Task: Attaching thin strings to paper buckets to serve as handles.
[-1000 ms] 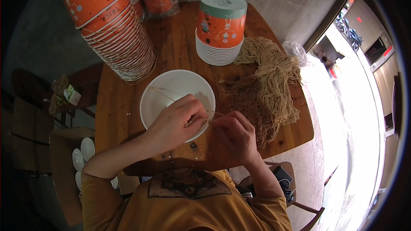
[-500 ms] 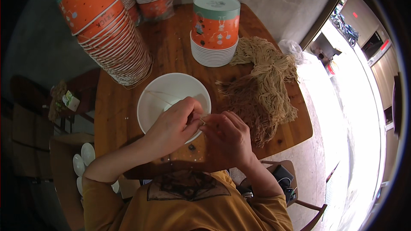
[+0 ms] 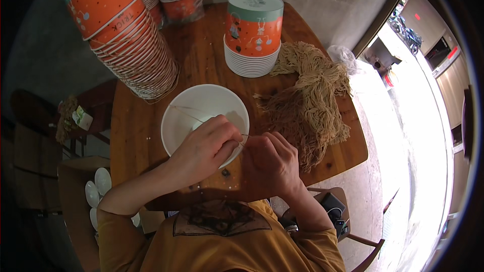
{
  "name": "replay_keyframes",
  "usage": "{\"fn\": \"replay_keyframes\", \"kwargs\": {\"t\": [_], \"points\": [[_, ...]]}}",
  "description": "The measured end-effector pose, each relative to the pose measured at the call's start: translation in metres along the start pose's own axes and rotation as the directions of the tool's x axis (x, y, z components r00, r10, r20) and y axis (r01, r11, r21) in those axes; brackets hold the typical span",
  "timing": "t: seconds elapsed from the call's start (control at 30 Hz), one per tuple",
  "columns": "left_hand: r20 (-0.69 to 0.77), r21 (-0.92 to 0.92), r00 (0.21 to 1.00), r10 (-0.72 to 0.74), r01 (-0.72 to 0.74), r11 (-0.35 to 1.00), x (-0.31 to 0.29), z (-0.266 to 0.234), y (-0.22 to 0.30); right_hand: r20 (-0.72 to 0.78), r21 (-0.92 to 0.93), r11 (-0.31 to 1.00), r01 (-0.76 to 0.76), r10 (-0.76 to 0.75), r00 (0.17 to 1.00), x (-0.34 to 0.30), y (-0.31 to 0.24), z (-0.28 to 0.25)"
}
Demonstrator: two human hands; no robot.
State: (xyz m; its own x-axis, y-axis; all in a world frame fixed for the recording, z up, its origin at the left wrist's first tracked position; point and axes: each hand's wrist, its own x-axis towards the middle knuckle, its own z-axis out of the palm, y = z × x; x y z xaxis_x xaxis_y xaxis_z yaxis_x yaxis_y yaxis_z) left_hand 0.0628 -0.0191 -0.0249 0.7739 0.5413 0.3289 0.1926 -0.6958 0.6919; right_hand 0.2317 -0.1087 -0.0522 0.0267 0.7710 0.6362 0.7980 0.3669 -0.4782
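Observation:
A white-lined paper bucket [image 3: 229, 103] stands mouth up before me on the table. A thin beige cord [image 3: 186, 113] runs from the bucket's far left wall across the opening to my hands. My left hand [image 3: 209, 143] is over the bucket, thumb and fingers closed on the cord. My right hand [image 3: 275, 161] is just right of the rim, fingers curled and pinching the cord. A short loop of it shows between the two hands. The fingers partly hide where the cord meets the near right rim.
A bundle of beige cords [image 3: 322, 95] lies on the right of the wooden table [image 3: 201, 45]. Behind the bucket stands an upside-down stack of orange buckets [image 3: 254, 35]. A tall leaning stack with cords [image 3: 136, 45] is at left. A cardboard box [image 3: 75, 196] holds white round pieces.
My hands have drawn slightly apart, the right one moving a little to the right. More of the cord now shows between them.

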Motion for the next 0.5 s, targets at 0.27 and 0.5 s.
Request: {"fn": "replay_keyframes", "kwargs": {"t": [0.27, 0.5], "points": [[0.02, -0.049, 0.999, -0.04, 0.041, 0.998, 0.002, -0.001, 0.002, -0.027, 0.033, 0.999, 0.029, -0.028, 0.999, 0.0, 0.002, 0.004], [-0.076, 0.112, 0.992, 0.105, -0.096, 0.989, 0.001, -0.002, 0.0, 0.011, 0.04, 0.999, -0.028, 0.027, 1.0, -0.009, 0.004, 0.001]]}}
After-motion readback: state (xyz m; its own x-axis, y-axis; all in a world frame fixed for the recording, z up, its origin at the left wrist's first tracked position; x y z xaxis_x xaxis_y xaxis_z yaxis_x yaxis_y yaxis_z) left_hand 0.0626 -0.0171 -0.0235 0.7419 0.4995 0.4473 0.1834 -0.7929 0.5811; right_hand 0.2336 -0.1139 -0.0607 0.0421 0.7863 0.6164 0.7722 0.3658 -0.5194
